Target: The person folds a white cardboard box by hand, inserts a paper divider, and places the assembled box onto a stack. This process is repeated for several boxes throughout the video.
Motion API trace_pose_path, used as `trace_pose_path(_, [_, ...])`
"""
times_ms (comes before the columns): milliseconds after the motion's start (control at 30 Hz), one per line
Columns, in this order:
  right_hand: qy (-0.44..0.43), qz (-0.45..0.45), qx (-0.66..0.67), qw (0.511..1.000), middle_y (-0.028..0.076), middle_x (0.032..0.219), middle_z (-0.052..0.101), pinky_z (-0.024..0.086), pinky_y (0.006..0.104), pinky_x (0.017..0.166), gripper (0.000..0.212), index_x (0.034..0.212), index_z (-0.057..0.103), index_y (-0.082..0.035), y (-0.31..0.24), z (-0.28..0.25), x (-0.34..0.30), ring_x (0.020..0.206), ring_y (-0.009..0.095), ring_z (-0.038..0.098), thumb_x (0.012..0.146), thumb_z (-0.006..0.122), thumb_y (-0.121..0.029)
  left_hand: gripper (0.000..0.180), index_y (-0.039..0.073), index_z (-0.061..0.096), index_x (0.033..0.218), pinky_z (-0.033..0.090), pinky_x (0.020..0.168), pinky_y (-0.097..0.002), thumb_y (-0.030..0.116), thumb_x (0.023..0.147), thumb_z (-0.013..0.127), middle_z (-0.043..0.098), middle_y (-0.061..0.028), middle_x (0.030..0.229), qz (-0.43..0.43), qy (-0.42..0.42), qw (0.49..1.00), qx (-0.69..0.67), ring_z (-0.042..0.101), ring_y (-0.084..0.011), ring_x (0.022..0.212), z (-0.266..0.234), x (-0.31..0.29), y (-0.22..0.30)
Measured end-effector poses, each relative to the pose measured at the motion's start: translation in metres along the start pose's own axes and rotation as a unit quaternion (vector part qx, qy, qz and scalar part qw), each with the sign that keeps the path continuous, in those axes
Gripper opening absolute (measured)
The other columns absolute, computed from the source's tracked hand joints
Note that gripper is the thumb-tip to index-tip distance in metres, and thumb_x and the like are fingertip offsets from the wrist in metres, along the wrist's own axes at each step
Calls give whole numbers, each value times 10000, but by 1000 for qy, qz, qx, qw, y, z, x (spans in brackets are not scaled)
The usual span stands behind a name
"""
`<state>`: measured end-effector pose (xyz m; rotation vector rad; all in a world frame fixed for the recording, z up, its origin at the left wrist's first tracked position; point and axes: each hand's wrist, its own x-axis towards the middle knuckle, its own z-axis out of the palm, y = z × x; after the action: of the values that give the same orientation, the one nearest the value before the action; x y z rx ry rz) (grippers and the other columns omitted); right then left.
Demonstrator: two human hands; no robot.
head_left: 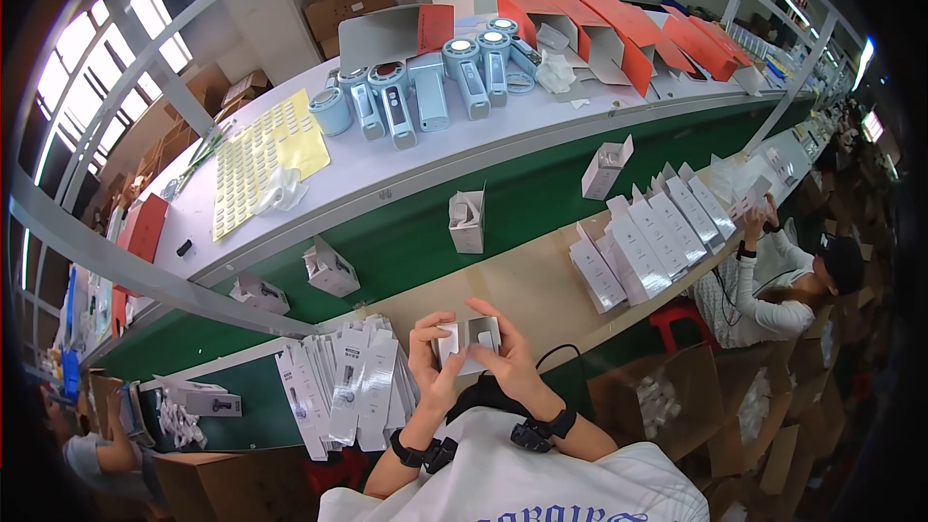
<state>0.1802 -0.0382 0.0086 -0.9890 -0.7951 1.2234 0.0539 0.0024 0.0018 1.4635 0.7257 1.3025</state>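
Note:
Close in front of my body, both hands hold a small white carton [480,333] with its end facing up. My left hand [431,360] grips its left side, thumb and fingers bent around the edge. My right hand [515,363] is closed on the right side, its thumb by the near edge and its fingers along the far side. The carton's lower part is hidden by my hands. Just left of my left hand lies a pile of flat white cartons [348,389] with printed pictures.
Several opened white cartons [467,224] stand along the green surface, and a row of cartons [650,244] leans at the right. Light blue devices [396,108], a yellow sticker sheet [266,169] and orange boxes [619,34] occupy the raised shelf. Co-workers [773,280] sit at both sides.

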Motion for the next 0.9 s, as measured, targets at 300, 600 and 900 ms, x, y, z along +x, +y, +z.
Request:
trace_pose_path(300, [-8, 59, 184, 981, 109, 1278, 513, 403, 310, 980, 467, 1350, 423, 10, -1, 1, 8, 1166, 163, 494, 884, 442, 31, 239, 22, 506, 942, 338, 969, -317, -28, 718, 439, 541, -156, 1119, -90, 65, 993, -29, 490, -212, 1065, 12, 3, 13])
trace_pose_path(600, [-44, 50, 196, 978, 101, 1244, 532, 408, 304, 981, 428, 1285, 480, 19, 7, -9, 7, 1131, 164, 521, 859, 520, 48, 245, 23, 510, 939, 355, 950, -299, -20, 703, 460, 548, -137, 1110, -66, -1, 992, -105, 498, -206, 1053, -5, 4, -10])
trace_pose_path(900, [4, 1, 43, 999, 89, 1158, 583, 437, 291, 942, 365, 1184, 538, 25, 8, 1, 5, 1087, 154, 546, 824, 556, 85, 301, 27, 502, 974, 381, 940, -297, -75, 690, 492, 551, -131, 1108, -136, 53, 981, -131, 522, -204, 1043, 6, 3, 5])
